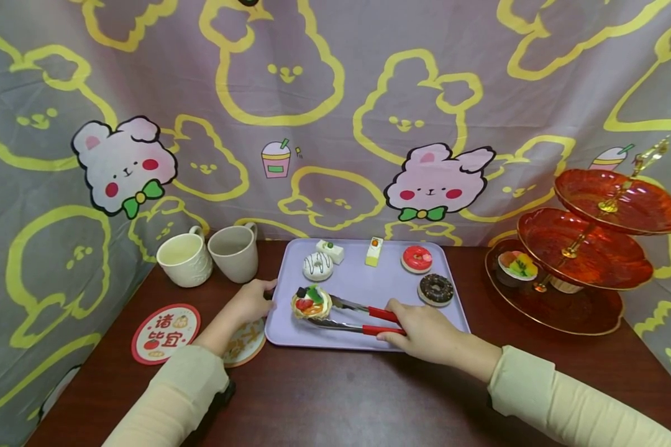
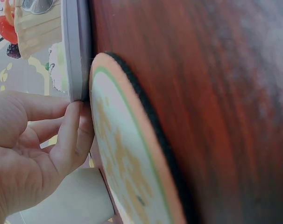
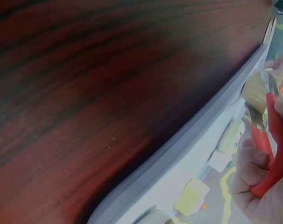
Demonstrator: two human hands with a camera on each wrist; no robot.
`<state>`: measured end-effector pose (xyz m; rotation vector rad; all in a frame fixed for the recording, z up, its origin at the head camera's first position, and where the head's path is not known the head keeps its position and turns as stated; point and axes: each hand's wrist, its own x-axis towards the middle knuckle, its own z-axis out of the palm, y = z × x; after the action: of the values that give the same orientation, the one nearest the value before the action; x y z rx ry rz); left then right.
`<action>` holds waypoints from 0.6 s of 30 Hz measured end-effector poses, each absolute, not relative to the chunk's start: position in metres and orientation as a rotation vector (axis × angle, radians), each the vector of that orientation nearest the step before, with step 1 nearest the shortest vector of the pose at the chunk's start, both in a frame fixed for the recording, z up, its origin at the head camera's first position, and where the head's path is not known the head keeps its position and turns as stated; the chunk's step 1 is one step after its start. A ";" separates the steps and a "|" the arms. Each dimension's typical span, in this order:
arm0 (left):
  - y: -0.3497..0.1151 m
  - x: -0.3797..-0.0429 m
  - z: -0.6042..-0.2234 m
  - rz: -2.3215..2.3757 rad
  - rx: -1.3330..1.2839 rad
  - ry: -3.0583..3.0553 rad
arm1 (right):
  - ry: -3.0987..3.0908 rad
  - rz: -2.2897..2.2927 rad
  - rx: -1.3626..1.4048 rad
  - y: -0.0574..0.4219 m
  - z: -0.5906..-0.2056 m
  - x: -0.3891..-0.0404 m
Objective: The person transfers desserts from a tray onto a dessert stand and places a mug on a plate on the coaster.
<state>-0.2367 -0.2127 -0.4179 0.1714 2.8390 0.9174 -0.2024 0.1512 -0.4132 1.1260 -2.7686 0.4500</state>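
My left hand is at the left edge of a lilac tray; in the left wrist view its thumb and fingers pinch the tray rim. My right hand grips red-handled tongs. Their metal tips lie on either side of a fruit tart over the tray's front left part. On the tray are a white iced donut, a white cake piece, a yellow-and-white cake slice, a red donut and a chocolate donut.
Two mugs, one cream and one grey, stand at the back left. A red-rimmed coaster and an orange-rimmed coaster lie left of the tray. At right rises a red three-tier stand with cupcakes on its bottom plate.
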 end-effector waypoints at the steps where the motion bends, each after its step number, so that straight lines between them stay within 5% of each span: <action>1: -0.213 -0.237 -0.418 0.917 0.172 2.840 | -2.766 0.451 1.126 0.151 -0.413 -0.202; 18: -0.213 -0.237 -0.419 0.943 0.178 2.833 | -2.804 0.494 1.029 0.163 -0.403 -0.201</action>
<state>-0.2367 -0.2130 -0.4191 0.1785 2.8328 0.9427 -0.2006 0.1627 -0.4033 1.0291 -2.8043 0.4943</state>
